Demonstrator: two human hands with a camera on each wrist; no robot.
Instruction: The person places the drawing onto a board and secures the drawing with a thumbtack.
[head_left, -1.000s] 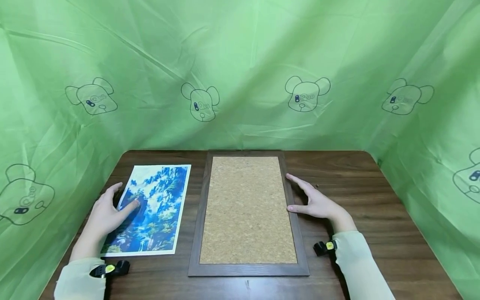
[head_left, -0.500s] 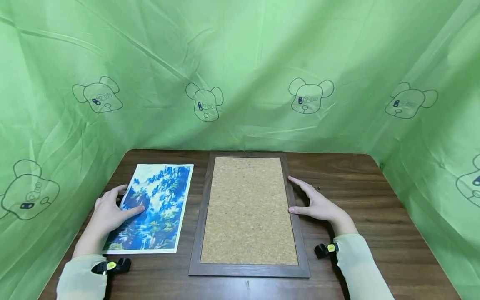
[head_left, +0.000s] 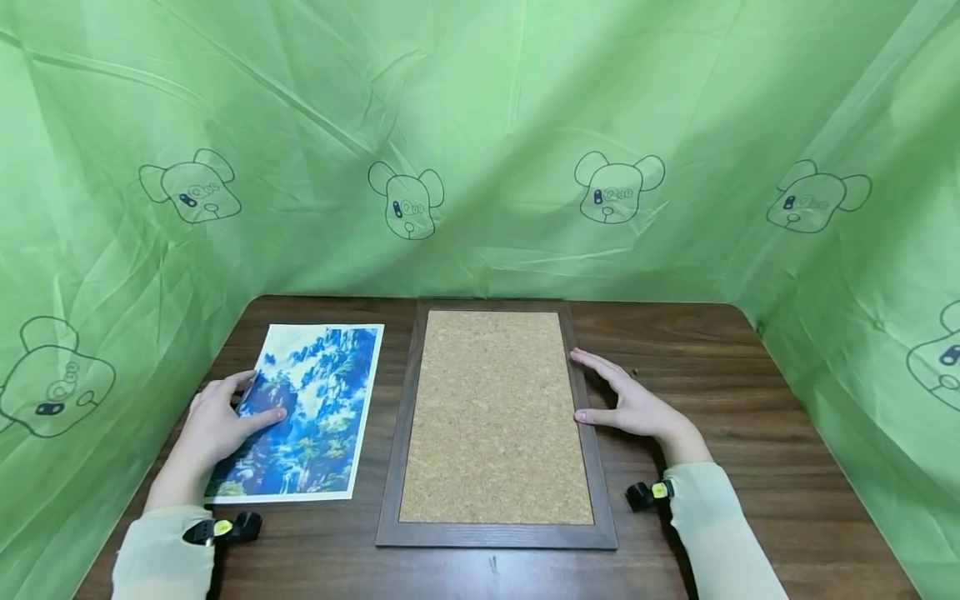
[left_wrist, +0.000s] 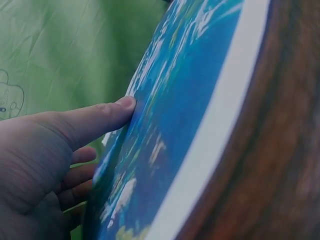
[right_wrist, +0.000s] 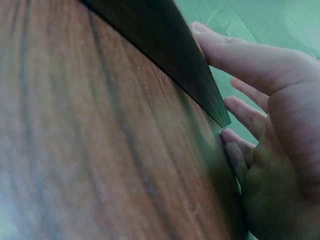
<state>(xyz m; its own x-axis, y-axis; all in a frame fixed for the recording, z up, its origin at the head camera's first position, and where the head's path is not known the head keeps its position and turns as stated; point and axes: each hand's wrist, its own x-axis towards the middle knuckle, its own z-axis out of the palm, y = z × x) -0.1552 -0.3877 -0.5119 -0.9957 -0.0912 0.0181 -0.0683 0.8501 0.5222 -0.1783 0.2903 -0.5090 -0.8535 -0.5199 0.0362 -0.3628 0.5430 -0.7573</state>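
A blue landscape print (head_left: 322, 417) with a white border lies on the left of the table, its left edge slightly raised. My left hand (head_left: 217, 421) pinches that edge, thumb on the printed face and fingertips hidden behind the sheet. In the left wrist view, the thumb (left_wrist: 112, 112) presses on the picture while the other fingers go behind it. A cork board (head_left: 498, 417) in a dark wooden frame (head_left: 495, 536) lies flat at the centre. At the frame's right side rests my right hand (head_left: 637, 404), thumb and fingertips against the edge, fingers fairly straight.
Both lie on a dark wood-grain table (head_left: 750, 417). Green cloth (head_left: 480, 125) printed with bear-head outlines hangs behind and at both sides. A strip of table separates the print from the frame. Black wrist cameras (head_left: 243, 528) sit on both sleeves.
My left fingertips have slipped from above the print's left edge to behind it, and that edge has lifted a little. The right hand and frame stay put; the head view shifts slightly.
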